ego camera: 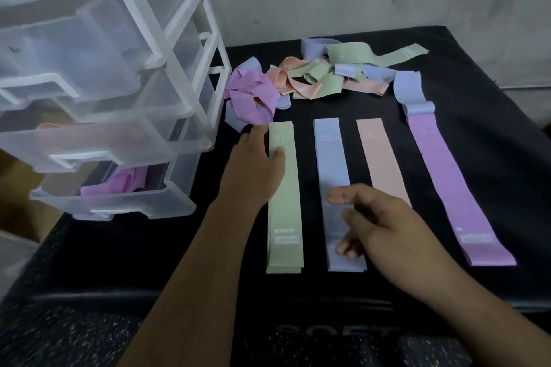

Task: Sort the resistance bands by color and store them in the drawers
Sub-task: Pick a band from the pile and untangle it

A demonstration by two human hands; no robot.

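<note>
The left hand [256, 164] lies flat with its fingers fairly straight along the left edge of the green stack [284, 211], and its thumb rests on top of the stack near the far end; it is not clamped on anything that can be seen. The right hand [384, 226] hangs over the near half of the blue stack [331, 158] with its fingers loosely curled and holding nothing; whether the fingertips touch the band cannot be told.

The green and blue stacks lie flat and side by side on the black cloth [477, 104], with the peach stack [383, 164] and the purple stack [447, 185] further right. All four are laid lengthwise and apart from each other. A loose blue band [413, 92] curls over the far end of the purple stack.

Behind the stacks sits a tangled pile [322, 74] of green, peach and blue bands, and a crumpled purple band [250, 95] lies at its left end, just beside the clear drawer unit [185, 39]. The bottom drawer [125, 205] is pulled out and holds purple bands [119, 185]; something peach shows faintly through the drawer above
</note>
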